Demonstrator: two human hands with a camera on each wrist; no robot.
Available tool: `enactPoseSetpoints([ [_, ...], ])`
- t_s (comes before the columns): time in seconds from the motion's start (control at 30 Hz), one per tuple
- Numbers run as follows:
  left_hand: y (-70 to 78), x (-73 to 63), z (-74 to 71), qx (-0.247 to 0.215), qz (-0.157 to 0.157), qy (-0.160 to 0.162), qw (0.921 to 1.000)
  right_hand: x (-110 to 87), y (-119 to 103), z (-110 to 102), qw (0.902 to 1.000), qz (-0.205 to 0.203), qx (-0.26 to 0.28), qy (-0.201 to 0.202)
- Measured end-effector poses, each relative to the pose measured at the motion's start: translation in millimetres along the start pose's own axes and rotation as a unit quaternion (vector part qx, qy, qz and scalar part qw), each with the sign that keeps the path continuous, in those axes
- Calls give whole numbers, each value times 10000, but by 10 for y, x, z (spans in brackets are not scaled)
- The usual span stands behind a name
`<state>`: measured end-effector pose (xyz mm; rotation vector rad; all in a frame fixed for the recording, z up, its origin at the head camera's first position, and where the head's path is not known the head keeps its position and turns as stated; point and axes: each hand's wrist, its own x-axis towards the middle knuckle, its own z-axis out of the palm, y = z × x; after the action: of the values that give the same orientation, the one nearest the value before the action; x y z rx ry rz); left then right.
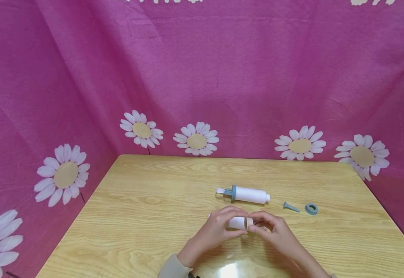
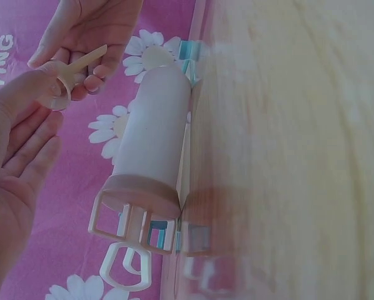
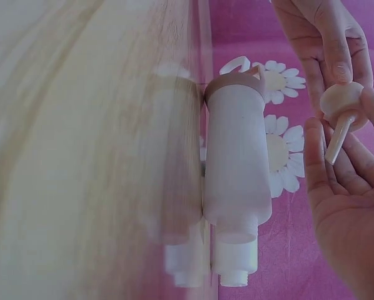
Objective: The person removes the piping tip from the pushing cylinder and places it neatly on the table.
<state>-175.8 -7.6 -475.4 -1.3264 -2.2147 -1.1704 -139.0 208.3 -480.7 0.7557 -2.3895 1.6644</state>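
Both hands meet close over the table behind a small beige cap with a narrow spout (image 2: pixel 85 60). In the head view my left hand (image 1: pixel 219 224) pinches one side of this cap between thumb and fingers. From the other side my right hand (image 1: pixel 275 231) pinches it too, its thumb on the round part in the right wrist view. Just beyond the hands lies a white barrel (image 3: pixel 237 156) with a beige end ring and a frame-like handle, its narrow neck at the other end. The hands partly hide it in the head view.
Farther back on the wooden table (image 1: pixel 153 204) lies a second white barrel (image 1: pixel 250 195) with a teal collar and handle. To its right are a teal tapered nozzle (image 1: pixel 291 207) and a teal ring (image 1: pixel 311 209). Pink cloth (image 1: pixel 223 77) with daisies hangs around the table.
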Motion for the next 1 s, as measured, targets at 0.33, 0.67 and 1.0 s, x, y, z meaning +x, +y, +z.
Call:
enactPoseSetpoints([
  [0.33,-25,-15,-41,33,-15,263,9996,-88,39,-68,9995,284,-47,90],
  [0.67,-34,-27,-92,102,45,310,9995,-112,102,-90,9990,173,-369,166],
  [1.0,-34,-32,-97,-9,4,299,9996,-101,94,-77,9981,-34,-579,224],
])
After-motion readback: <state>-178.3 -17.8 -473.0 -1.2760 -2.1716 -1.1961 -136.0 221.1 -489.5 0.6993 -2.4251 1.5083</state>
